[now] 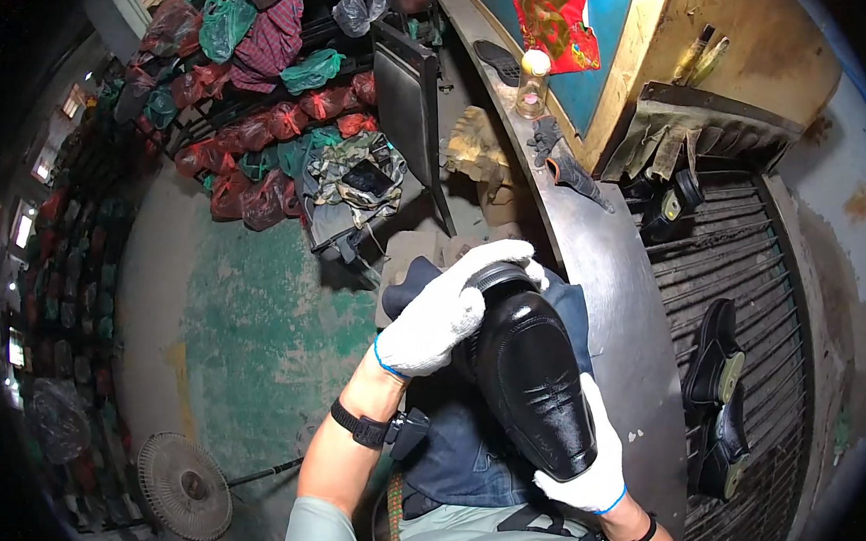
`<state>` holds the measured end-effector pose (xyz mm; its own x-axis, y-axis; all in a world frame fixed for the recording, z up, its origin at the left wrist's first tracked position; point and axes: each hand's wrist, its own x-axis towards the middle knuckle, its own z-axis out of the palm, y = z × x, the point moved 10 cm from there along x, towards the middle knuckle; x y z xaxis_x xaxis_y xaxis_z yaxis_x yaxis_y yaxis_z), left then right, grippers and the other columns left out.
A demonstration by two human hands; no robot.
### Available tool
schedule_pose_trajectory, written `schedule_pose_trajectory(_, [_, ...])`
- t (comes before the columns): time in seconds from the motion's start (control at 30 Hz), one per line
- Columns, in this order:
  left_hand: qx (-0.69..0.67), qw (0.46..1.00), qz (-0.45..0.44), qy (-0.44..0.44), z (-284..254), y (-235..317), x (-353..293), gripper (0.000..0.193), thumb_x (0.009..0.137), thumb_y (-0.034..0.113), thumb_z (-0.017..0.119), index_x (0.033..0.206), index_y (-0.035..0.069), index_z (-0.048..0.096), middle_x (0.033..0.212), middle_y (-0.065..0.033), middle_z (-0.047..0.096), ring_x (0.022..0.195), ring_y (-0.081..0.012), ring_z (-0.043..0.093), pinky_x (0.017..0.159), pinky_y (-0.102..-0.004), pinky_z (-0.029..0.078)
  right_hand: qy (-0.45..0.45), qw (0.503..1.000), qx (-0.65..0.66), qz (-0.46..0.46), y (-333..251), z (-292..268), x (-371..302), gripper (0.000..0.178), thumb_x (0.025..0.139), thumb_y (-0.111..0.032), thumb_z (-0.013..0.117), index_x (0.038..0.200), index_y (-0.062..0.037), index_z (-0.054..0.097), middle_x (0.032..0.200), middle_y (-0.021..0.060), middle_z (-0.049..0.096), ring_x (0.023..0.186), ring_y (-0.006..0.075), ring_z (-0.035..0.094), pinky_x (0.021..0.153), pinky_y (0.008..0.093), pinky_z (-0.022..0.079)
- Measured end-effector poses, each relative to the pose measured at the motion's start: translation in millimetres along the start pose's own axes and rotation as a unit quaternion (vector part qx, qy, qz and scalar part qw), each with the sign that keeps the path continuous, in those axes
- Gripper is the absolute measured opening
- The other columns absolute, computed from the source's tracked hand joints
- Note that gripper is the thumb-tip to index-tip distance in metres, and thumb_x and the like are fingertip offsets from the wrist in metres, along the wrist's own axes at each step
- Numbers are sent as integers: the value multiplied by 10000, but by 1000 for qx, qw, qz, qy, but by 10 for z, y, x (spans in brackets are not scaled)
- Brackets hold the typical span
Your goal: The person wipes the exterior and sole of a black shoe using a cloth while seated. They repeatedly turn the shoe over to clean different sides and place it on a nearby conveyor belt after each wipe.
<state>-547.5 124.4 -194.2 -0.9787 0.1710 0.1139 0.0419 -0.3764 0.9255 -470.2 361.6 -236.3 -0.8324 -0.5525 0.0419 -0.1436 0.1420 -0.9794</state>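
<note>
Our gloved left hand (440, 314) grips the far end of a glossy black shoe (528, 368), while our gloved right hand (595, 468) clasps its near end. We hold it above our lap (448, 470), beside the metal worktop (627, 329); more dark shoes (710, 359) rest on the barred rack (737, 272) at right.

A red sheet patterned in gold (552, 14) shows against a blue panel (585, 91) beside the far end of a metal ledge (615, 290), its print too unclear to read. Small pale marks (637, 435) on the ledge's near part spell out nothing legible. Around the ledge, no label, number or sign is readable.
</note>
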Motion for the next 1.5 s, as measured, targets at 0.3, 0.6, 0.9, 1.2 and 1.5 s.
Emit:
schedule_pose_trajectory(0.3, [-17,999,-8,-36,40,-49,7,1023,984,705,733,1678,24,415,1521,-151,620,1410,-244,593,1246,-418,432,-12,1000,-11,-13,-23,25,53,1257,724,-348,997,1662,144,321,1576,301,560,1443,400,600,1233,484,450])
schedule_pose_trajectory(0.6, [-20,999,-18,-31,31,-82,-2,1099,920,745,767,1663,7,433,1534,-165,625,1420,-266,598,1256,-432,431,-3,1000,27,3,35,64,84,1263,729,-375,999,1662,146,325,1590,300,556,1460,398,591,1254,482,430])
schedule_pose_trajectory(0.9, [70,997,5,11,3,35,-152,1015,897,580,849,1641,-2,477,1575,-159,635,1479,-280,570,1298,-444,389,1,999,-11,-47,92,137,226,1178,728,-355,966,1625,150,392,1528,315,620,1428,422,627,1242,478,450])
schedule_pose_trajectory(1.2, [517,845,77,-112,810,1219,-182,815,891,308,883,1604,67,571,1488,-167,702,1259,-266,750,1117,-391,579,-80,983,-81,-146,210,241,865,1104,755,-230,893,1655,73,330,1642,321,439,1497,489,495,1291,541,361])
schedule_pose_trajectory(1.5, [650,686,203,-256,1566,-1727,-1932,407,1052,241,511,1359,14,651,1713,-223,476,1628,-339,412,1308,-498,393,-85,885,438,135,443,36,1408,820,979,-220,754,1648,102,406,1509,252,636,1350,325,672,1157,425,537])
